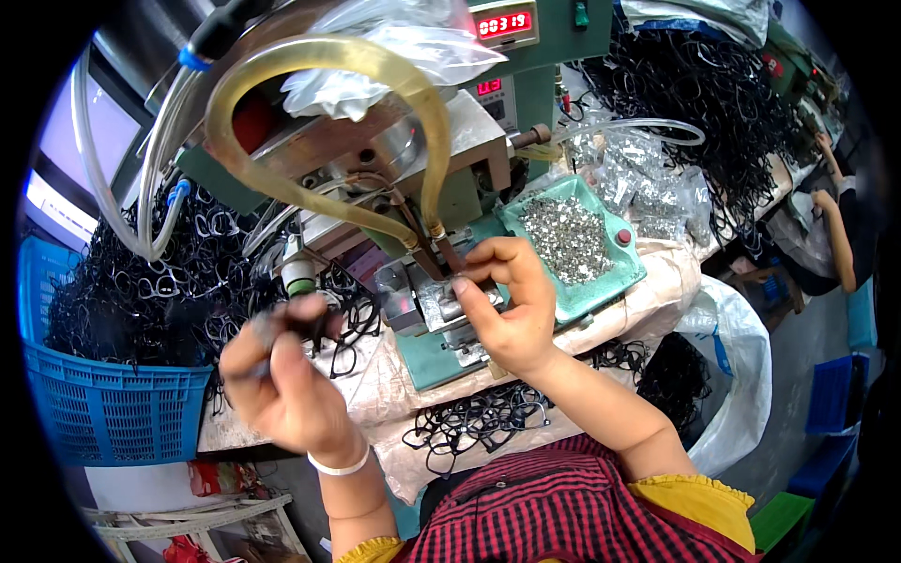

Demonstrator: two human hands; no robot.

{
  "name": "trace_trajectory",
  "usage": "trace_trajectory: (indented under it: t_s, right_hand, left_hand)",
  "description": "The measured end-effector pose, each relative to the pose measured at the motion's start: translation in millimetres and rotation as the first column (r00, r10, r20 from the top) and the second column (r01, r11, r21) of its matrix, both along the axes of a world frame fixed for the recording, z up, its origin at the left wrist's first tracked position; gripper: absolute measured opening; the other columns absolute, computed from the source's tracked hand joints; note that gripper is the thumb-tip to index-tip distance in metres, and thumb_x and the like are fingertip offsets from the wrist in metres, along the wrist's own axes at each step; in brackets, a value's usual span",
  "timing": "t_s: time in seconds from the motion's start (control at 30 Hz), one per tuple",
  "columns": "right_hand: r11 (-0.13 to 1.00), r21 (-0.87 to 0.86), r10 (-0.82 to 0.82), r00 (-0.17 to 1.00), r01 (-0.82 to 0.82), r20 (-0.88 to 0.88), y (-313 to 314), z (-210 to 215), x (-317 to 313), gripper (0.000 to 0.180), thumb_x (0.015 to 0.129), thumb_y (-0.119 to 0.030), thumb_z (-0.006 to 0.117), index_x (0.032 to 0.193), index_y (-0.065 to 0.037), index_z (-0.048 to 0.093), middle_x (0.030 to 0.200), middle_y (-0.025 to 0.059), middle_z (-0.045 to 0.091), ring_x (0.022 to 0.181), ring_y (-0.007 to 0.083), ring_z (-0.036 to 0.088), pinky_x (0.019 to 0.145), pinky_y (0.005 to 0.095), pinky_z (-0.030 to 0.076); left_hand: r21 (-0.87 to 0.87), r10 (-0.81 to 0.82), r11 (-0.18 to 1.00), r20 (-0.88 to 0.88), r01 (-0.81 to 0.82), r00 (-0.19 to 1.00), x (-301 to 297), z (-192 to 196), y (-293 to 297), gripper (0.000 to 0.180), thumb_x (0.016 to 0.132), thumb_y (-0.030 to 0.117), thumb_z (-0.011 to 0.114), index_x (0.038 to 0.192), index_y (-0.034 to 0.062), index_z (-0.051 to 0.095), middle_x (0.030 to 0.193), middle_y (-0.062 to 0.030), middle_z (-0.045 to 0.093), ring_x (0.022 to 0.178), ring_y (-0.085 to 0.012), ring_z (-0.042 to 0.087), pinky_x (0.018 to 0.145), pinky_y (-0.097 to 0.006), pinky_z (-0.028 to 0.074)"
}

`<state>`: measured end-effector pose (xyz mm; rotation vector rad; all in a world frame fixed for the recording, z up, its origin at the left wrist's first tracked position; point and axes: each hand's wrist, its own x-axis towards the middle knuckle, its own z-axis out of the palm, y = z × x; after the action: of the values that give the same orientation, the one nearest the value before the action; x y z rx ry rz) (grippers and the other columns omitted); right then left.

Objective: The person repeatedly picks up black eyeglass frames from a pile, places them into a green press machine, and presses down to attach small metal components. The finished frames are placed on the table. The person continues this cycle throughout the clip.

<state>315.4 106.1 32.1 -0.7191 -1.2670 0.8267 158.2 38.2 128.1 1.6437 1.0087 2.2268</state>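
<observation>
**One frame in hand, one part at the fixture**

At nine o'clock sits a single blue basket (pixel 113 413), heaped with black spectacle frames (pixel 122 300) too tangled to count.

Just right of it, toward seven o'clock, your left hand (pixel 286 389) is closed around one black frame (pixel 314 324). The hand is blurred, so you cannot tell how the fingers sit on it.

At the centre, your right hand (pixel 511 314) pinches thumb and fingertips together at the metal fixture (pixel 441 305) of the green machine (pixel 450 352). What it pinches is hidden; it may be one of the small metal parts. Two copper-coloured tips (pixel 427 251) come down onto that fixture from a yellowish hose (pixel 310 113).

The step looks like loading: a part being seated at the fixture while the frame waits. The next move would call for bringing the frame squarely under the tips, with your fingers clear of them.

At two o'clock, one green tray (pixel 615 272) holds silver parts (pixel 568 239) beyond counting. A loose pile of frames (pixel 479 422) lies at six o'clock.
</observation>
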Motion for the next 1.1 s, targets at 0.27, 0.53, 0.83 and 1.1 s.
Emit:
trace_trajectory:
  t_s: [0.27, 0.53, 0.83, 1.1]
  right_hand:
    - [0.951, -0.05, 0.292, 0.938, -0.306, -0.187, 3.3, 3.8, 1.0, 0.034, 0.09, 0.001, 0.063, 0.12, 0.001, 0.047, 0.095, 0.0089, 0.067, 0.089, 0.015, 0.064, 0.082, 0.0256, 0.047]
    - [0.996, 0.001, 0.087, 0.925, -0.095, 0.371, -9.1, 38.6, 27.9, 0.044, 0.084, 0.005, 0.058, 0.127, 0.0, 0.048, 0.111, 0.0167, 0.064, 0.105, 0.0293, 0.064, 0.093, 0.0398, 0.049]
    - [0.874, 0.252, -0.421, 0.389, 0.415, 0.819, 39.9, -47.0, 120.9, 0.014, 0.078, -0.016, 0.075, 0.089, -0.008, 0.072, 0.119, 0.0144, 0.063, 0.123, 0.0348, 0.054, 0.096, 0.0453, 0.044]
    - [0.848, 0.298, -0.502, 0.486, 0.438, 0.715, 59.1, -36.2, 112.3, 0.007, 0.078, -0.015, 0.075, 0.081, -0.01, 0.077, 0.089, 0.0044, 0.071, 0.085, 0.0263, 0.066, 0.076, 0.0389, 0.054]
  left_hand:
    - [0.013, -0.023, 1.0, -0.056, 0.023, 0.998, -18.4, -16.2, 21.9, 0.019, 0.098, 0.01, 0.062, 0.108, -0.0032, 0.056, 0.098, -0.0217, 0.068, 0.089, -0.0277, 0.07, 0.067, -0.035, 0.063]
    - [-0.041, -0.047, 0.998, -0.284, 0.037, 0.958, -13.6, -17.5, -2.3, 0.01, 0.1, 0.011, 0.056, 0.105, 0.0033, 0.058, 0.101, -0.0175, 0.071, 0.089, -0.0232, 0.068, 0.071, -0.034, 0.055]
    - [-0.084, -0.157, 0.985, -0.806, 0.152, 0.57, 11.8, -43.9, 7.5, 0.023, 0.07, 0.009, 0.078, 0.092, 0.0135, 0.074, 0.105, -0.0038, 0.075, 0.074, -0.0233, 0.063, 0.083, -0.044, 0.053]
    - [-0.15, -0.236, 0.97, -0.771, 0.192, 0.591, 10.3, -37.2, 10.9, 0.021, 0.068, 0.008, 0.08, 0.088, 0.0135, 0.075, 0.104, -0.002, 0.075, 0.072, -0.0196, 0.062, 0.082, -0.041, 0.052]
